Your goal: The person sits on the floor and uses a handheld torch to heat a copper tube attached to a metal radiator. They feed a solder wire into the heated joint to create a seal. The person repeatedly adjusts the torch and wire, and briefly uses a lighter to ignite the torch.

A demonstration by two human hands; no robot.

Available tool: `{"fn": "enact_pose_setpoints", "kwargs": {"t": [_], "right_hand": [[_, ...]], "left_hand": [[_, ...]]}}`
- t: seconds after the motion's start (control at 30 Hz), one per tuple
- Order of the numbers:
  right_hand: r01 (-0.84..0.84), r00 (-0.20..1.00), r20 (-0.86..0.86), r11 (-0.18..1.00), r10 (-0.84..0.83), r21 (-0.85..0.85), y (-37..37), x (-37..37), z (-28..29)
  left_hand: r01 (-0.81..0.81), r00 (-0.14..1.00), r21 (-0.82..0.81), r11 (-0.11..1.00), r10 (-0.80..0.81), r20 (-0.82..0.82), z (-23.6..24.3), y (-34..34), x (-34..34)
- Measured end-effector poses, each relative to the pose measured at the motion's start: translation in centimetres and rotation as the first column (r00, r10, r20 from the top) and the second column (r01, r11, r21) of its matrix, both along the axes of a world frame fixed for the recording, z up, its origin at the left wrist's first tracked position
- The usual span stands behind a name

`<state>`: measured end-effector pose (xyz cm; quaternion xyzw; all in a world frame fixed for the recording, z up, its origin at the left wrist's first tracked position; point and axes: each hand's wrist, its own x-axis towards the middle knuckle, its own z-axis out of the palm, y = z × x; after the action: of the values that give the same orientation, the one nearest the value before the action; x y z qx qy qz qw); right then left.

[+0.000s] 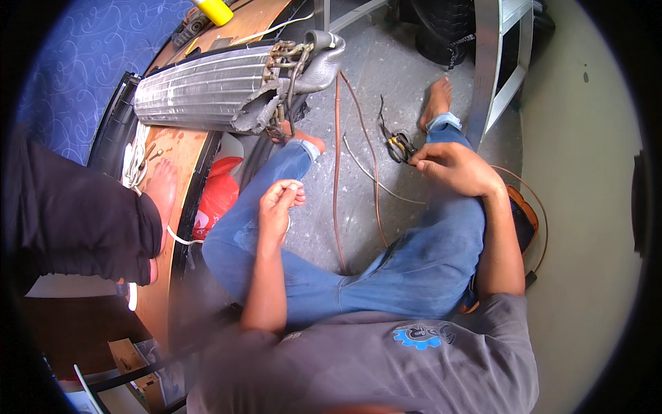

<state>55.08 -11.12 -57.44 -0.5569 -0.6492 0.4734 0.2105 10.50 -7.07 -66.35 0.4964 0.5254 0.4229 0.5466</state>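
My left hand [279, 207] is above my left knee, thumb and fingertips pinched on a thin white strand [288, 224]. My right hand [452, 169] is over my right shin, fingers curled, its fingertips at a black-and-yellow hand tool [400, 146] with a dark cord or tie. Whether those fingers grip the tool is unclear. Copper-brown tubes [337, 172] and a white cable [358, 165] run across the floor between my legs. Beyond my left hand, a long finned metal coil [193, 93] with bent pipes and torn grey insulation rests on a wooden surface.
Another person's bare foot [158, 200] and dark trouser leg stand on the wooden board [179, 148] at left, beside white cord and a red bag [215, 196]. An aluminium ladder [496, 96] stands at back right, near a pale wall [572, 228]. A cardboard box [131, 366] is lower left.
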Motion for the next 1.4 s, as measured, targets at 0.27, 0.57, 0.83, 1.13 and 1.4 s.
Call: {"fn": "enact_pose_setpoints", "kwargs": {"t": [0.27,0.57,0.83,1.13,1.4], "right_hand": [[0.03,0.999,-0.018,0.99,-0.027,0.141,-0.3,0.0,0.0],[0.32,0.939,-0.271,0.832,-0.214,0.452,3.3,-4.4,10.3],[0.201,0.976,-0.165,0.298,-0.141,0.933,9.2,-14.8,27.5],[0.218,0.974,-0.194,0.254,-0.119,0.942,5.1,-18.7,29.8],[-0.006,0.979,-0.078,0.41,0.187,0.912,-2.1,-16.2,21.8]], "left_hand": [[-0.029,0.999,0.18,0.983,0.034,-0.023,0.5,-0.2,0.4],[-0.158,0.976,0.953,0.259,0.189,0.11,23.6,0.3,-3.5],[-0.141,0.983,0.965,0.222,0.143,0.111,50.0,7.4,0.4],[0.193,0.9,0.881,0.432,-0.435,0.016,50.1,0.7,-1.1],[-0.011,0.962,0.835,0.55,-0.221,0.158,31.5,-11.0,-1.0]]}}
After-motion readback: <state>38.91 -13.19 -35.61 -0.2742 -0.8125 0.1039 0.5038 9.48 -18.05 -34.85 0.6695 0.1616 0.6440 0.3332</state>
